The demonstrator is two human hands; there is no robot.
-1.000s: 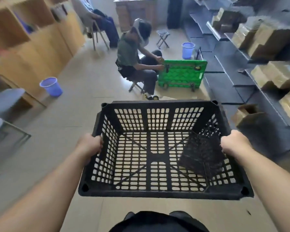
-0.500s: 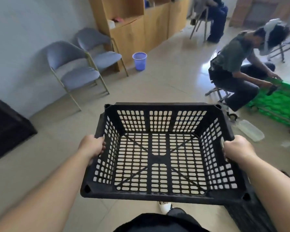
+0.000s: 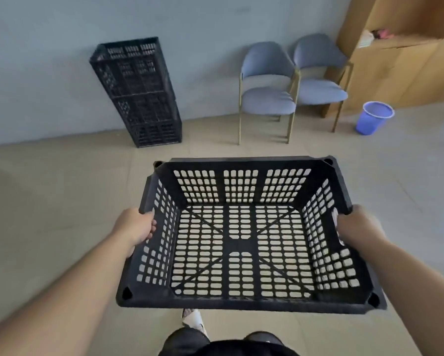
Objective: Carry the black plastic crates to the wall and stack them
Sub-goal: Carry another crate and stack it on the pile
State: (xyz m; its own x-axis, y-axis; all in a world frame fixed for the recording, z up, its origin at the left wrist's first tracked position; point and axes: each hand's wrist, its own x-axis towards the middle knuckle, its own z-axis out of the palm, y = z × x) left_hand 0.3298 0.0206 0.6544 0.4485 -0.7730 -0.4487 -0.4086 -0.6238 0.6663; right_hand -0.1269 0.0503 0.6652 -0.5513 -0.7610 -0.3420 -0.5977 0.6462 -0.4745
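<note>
I hold an empty black perforated plastic crate (image 3: pixel 241 301) level in front of me, above the tiled floor. My left hand (image 3: pixel 136 227) grips its left side wall and my right hand (image 3: pixel 357 227) grips its right side wall at the handle slot. Ahead on the left, a stack of three black crates (image 3: pixel 138 91) stands on the floor against the pale blue wall (image 3: pixel 48 60).
Two grey-blue chairs (image 3: pixel 269 86) with gold legs stand against the wall to the right of the stack. A purple bucket (image 3: pixel 373 118) sits on the floor beside a wooden cabinet (image 3: pixel 405 52) at the far right. Beige tiled floor (image 3: pixel 61 188) lies between me and the stack.
My view has swung left, away from the seated person and green object, toward the wall. The crate stack has come into view. Both hands keep the same grip on the crate.
</note>
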